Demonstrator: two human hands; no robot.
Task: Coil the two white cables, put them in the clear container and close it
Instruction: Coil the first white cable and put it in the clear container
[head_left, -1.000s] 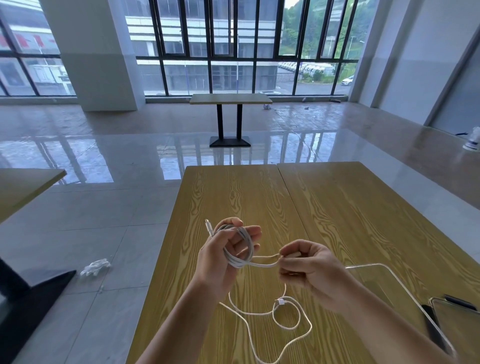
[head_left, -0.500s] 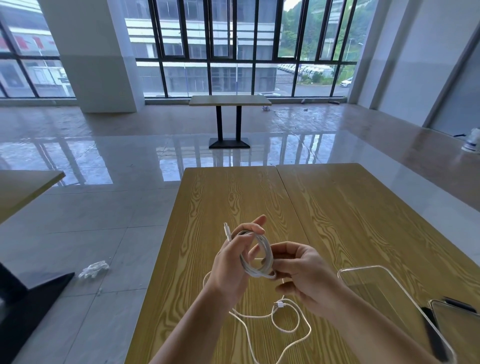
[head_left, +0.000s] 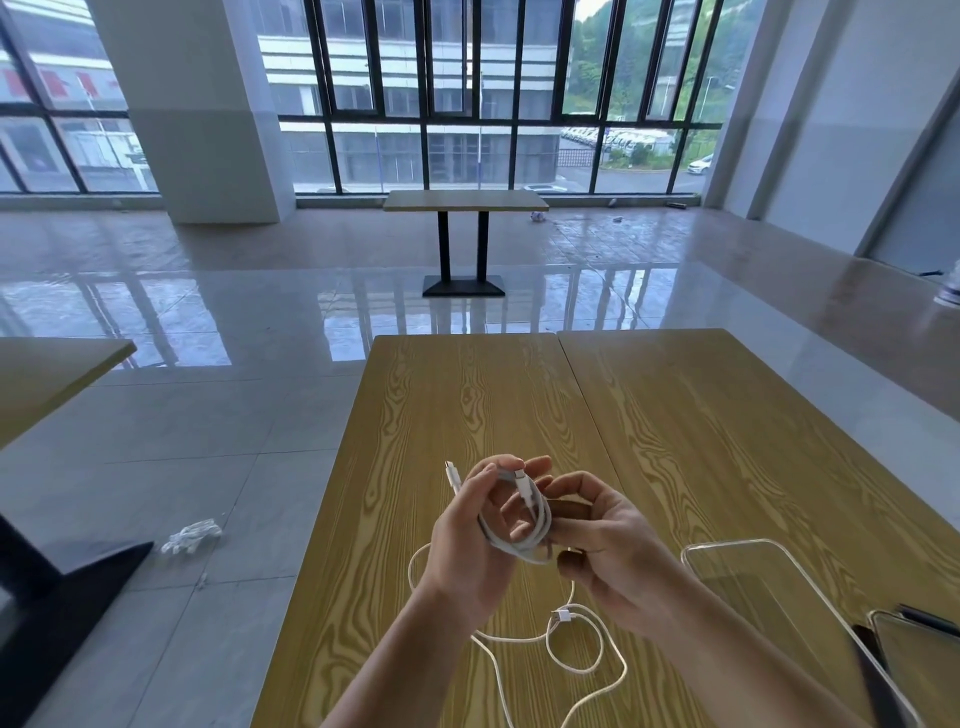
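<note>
On the far left, well away from either hand, a black table base (head_left: 57, 587) stands on the grey floor tiles, and a crumpled white scrap (head_left: 192, 536) lies on the tiles just beyond it.

The left hand (head_left: 467, 545) is raised over the wooden table (head_left: 701, 441). Its fingers curl round the coiled white cable (head_left: 519, 543), whose loops pass through the palm and hang below the fingertips. One white plug (head_left: 453, 478) sticks up just left of the thumb, clear of the coil; a second plug (head_left: 523, 486) lies across the coil between the thumb and the forefinger — the fingertips above it are slightly spread, not pressed together.

The right hand (head_left: 613, 545) meets the coil from the other side. Its fingers (head_left: 571, 488) are curled, and the thumb and lower fingers close on the coil's right edge; whether they pinch it firmly or only steady it cannot be told.

Below both wrists the second white cable (head_left: 571, 649) lies loose on the table in open loops, its small connector (head_left: 562, 617) directly beneath the right hand's fingers and apart from them.

To the right of the right hand, near but not touching, the clear container (head_left: 779, 582) rests on the table with its rounded rim showing. At the right edge, beyond it, sits a clear lid-like piece (head_left: 914, 670) with something dark (head_left: 930, 618) behind it — too cropped to identify.
</note>
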